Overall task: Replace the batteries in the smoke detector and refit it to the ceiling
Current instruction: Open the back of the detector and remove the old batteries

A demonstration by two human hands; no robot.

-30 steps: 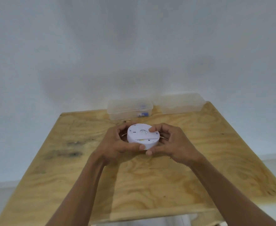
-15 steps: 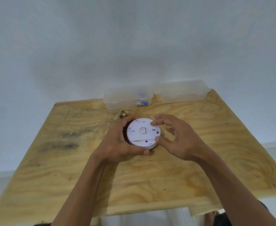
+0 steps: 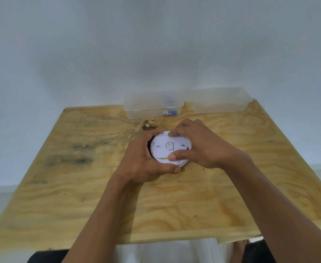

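A round white smoke detector point(image 3: 165, 149) is held back side up over the middle of the wooden table point(image 3: 222, 196). My left hand point(image 3: 142, 160) cups its left and lower rim, thumb under the front edge. My right hand point(image 3: 199, 145) grips it from the right, fingers curled over the far edge and thumb pressed on the near part of the back plate. A small yellow mark shows beside that thumb. The detector's underside is hidden.
Two clear plastic boxes stand at the table's far edge by the white wall: the left box point(image 3: 148, 109) holds small blue and white items, the right box point(image 3: 220, 101) looks bare inside. A dark knot point(image 3: 149, 125) marks the wood behind the hands.
The view has tilted down and the hands with the detector sit closer to the boxes. My right hand has closed from a loose touch onto the detector, thumb now on its back plate.
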